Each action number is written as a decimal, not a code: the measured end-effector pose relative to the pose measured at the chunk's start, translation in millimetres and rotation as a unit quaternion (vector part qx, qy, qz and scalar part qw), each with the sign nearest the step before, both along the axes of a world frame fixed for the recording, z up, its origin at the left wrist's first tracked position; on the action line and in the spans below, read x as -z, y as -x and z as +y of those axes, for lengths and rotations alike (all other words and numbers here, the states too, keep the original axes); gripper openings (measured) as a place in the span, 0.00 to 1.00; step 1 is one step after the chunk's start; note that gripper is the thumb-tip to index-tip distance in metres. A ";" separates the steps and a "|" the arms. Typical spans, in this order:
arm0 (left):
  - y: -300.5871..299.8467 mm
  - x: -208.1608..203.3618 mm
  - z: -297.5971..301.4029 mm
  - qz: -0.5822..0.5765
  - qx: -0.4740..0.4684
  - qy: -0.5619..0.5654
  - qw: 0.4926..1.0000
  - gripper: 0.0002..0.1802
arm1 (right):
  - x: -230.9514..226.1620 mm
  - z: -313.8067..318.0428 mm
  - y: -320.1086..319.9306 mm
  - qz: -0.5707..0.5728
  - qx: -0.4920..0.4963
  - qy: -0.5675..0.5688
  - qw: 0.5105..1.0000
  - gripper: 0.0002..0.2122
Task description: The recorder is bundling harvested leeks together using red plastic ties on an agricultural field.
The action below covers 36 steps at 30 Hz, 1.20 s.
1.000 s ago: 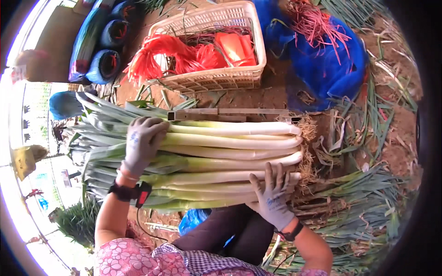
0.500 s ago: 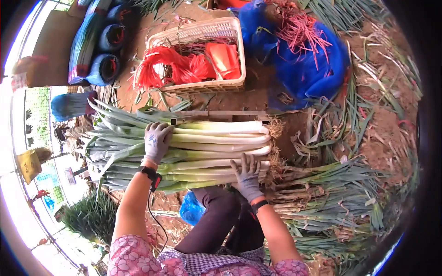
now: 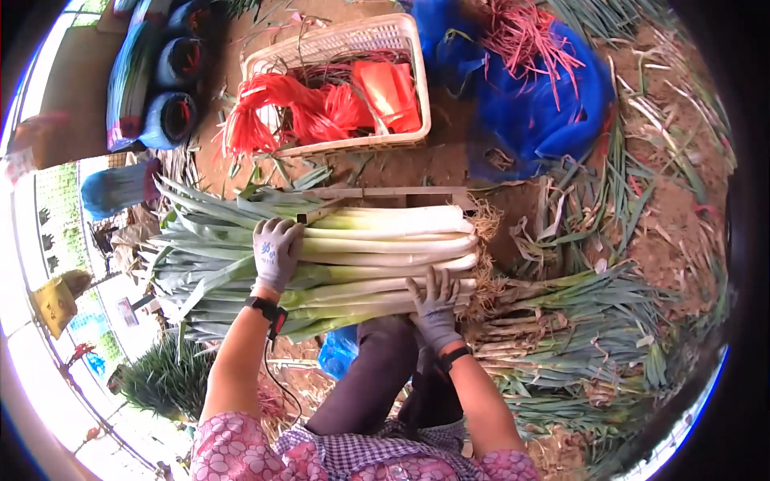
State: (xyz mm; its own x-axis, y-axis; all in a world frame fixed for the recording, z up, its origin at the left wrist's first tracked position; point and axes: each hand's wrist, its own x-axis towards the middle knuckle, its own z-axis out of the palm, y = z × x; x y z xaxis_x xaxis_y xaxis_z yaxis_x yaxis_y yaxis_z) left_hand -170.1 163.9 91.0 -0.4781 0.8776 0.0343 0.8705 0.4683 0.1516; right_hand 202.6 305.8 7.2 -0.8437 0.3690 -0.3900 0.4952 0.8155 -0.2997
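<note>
A broad layer of leeks (image 3: pixel 377 243) lies across in front of me, green leaves to the left, white stalks and roots to the right. My left hand (image 3: pixel 277 252), in a grey glove, is closed over the leeks where the green turns pale, its fingers bent down onto the stalks. Toward the root end, my right hand (image 3: pixel 435 306), gloved too, rests on the near white stalks with its fingers spread apart. Beneath the leeks' far edge, part of a wooden frame (image 3: pixel 385 193) shows.
Beyond the leeks stands a plastic crate (image 3: pixel 353 146) with red ties (image 3: pixel 277 108). To its right lies blue netting (image 3: pixel 537 120) with pink strips (image 3: pixel 529 40). Untrimmed leeks (image 3: pixel 577 345) cover the right ground. Wrapped bundles (image 3: pixel 172 120) stand far left; more greens (image 3: pixel 164 377) lie near left.
The view has shifted slightly. Both hands remain on the leeks in nearly the same places, and the leeks look much the same.
</note>
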 end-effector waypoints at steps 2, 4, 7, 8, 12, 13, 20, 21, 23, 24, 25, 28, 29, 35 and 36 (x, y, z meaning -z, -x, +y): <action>3.5 1.5 -0.1 -0.006 -0.004 0.000 1.000 0.08 | -0.3 -1.4 2.6 -0.011 -0.005 0.002 1.000 0.52; 6.8 1.1 -5.0 -0.005 -0.006 0.002 1.000 0.08 | -5.8 -0.4 8.3 -0.021 0.005 0.052 0.998 0.51; 10.3 2.2 -6.6 -0.006 -0.005 0.002 1.000 0.09 | -12.1 0.5 13.7 -0.045 -0.001 0.046 0.998 0.52; 12.0 2.1 -7.5 -0.009 -0.004 0.006 1.000 0.09 | -14.5 1.1 14.8 -0.045 0.000 0.053 0.998 0.52; 12.4 2.1 -1.8 -0.018 -0.009 0.013 1.000 0.10 | -21.2 3.8 16.1 -0.053 -0.004 0.036 0.998 0.52; 11.2 1.3 0.9 -0.026 -0.009 0.018 0.999 0.11 | -22.8 4.8 14.7 -0.058 -0.008 0.021 0.998 0.51; 13.9 4.3 3.0 -0.025 -0.002 0.045 0.999 0.10 | -54.9 43.6 40.7 0.053 0.103 0.108 0.987 0.26; 17.3 2.5 1.6 -0.018 -0.008 0.064 0.998 0.10 | -60.9 65.9 70.1 0.162 0.122 0.050 0.978 0.15; 22.2 5.9 -2.3 -0.029 -0.007 0.061 0.998 0.11 | -52.9 109.6 126.9 0.255 0.199 0.055 0.945 0.09; 23.2 8.5 1.4 -0.036 -0.009 0.055 0.998 0.11 | -42.1 133.9 147.5 0.258 0.187 0.026 0.948 0.10; 21.8 7.1 11.9 -0.052 -0.005 0.058 0.997 0.12 | -18.3 145.3 151.5 0.220 0.171 -0.021 0.960 0.11; 29.0 12.4 3.8 -0.054 -0.022 0.055 0.997 0.12 | 21.2 120.6 154.7 0.092 0.162 0.033 0.982 0.17; 29.2 20.9 1.0 -0.058 -0.026 0.053 0.997 0.14 | 27.9 119.9 148.9 0.101 0.148 0.000 0.984 0.17; 48.5 -2.8 21.3 -0.175 -0.049 0.128 0.975 0.18 | 34.7 125.9 153.6 0.044 0.130 -0.007 0.991 0.19; 56.2 -6.5 19.7 -0.185 -0.036 0.149 0.971 0.19 | 34.8 126.2 158.9 0.040 0.119 -0.010 0.992 0.19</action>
